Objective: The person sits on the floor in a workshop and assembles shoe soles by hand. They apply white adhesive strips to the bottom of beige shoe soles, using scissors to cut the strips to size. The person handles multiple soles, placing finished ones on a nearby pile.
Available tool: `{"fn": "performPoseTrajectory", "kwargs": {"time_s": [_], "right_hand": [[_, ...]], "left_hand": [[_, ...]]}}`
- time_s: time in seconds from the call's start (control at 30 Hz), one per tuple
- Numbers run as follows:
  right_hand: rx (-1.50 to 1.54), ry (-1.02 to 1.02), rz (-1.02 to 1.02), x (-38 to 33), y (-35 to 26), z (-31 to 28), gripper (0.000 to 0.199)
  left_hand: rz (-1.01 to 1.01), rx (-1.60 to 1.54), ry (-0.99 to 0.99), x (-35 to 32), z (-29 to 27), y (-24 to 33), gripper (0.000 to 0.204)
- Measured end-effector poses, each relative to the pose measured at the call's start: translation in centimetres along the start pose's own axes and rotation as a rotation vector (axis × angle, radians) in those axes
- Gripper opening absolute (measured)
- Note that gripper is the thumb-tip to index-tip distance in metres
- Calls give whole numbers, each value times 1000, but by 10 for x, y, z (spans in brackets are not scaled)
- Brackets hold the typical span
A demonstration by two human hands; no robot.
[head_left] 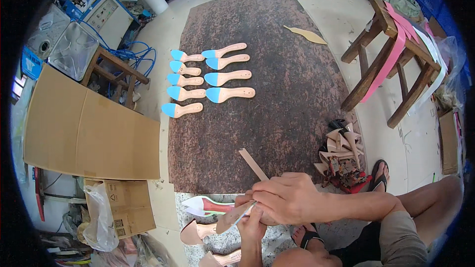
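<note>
Hands: right hand [287, 199] grips a thin brush [246, 212], left hand [252, 220] clasps a smooth tan insole [228, 217] over speckled stone slab [277, 99]

Right hand: I see my right hand [287, 199] closed over a thin brush [246, 212].
Left hand: my left hand [251, 220] holds a tan insole [228, 217] from below, brush tip touching it.
Strip: a tan strip [253, 163] sticks up behind my hands.
Mat: nine blue-tipped insoles [208, 80] lie in two columns on the brown mat [292, 99].
Right: a wooden stool [391, 54] draped with pink straps [391, 57].
Left: flat cardboard [84, 128].
</note>
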State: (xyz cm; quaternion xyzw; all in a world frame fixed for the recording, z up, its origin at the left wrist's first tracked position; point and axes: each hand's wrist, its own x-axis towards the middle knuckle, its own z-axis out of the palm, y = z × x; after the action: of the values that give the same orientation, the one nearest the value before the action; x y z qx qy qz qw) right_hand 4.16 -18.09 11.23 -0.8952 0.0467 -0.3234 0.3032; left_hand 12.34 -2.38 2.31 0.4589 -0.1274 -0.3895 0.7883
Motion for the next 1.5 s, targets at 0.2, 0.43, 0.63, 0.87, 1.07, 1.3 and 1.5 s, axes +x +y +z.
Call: {"fn": "performPoseTrajectory", "kwargs": {"time_s": [0.2,0.43,0.63,0.87,1.07,1.3,1.5], "right_hand": [[170,1,105,0,9,5,14],[234,-86,91,-1,11,-9,13],[294,-164,110,-3,10,-9,18],[221,-201,108,-3,6,-15,14],[438,-266,289,-10,6,-8,17],[582,-252,389,-20,15,-3,19],[523,-405,422,-20,21,-5,18]], "left_hand": [[93,-208,180,1,37,7,33],[192,-161,260,-1,25,-1,27],[397,-20,117,1,17,-1,29],[434,-23,153,10,34,1,37],[326,-134,72,5,15,-9,29],[210,-306,254,-1,29,-10,22],[196,-218,258,0,17,-15,21]]}}
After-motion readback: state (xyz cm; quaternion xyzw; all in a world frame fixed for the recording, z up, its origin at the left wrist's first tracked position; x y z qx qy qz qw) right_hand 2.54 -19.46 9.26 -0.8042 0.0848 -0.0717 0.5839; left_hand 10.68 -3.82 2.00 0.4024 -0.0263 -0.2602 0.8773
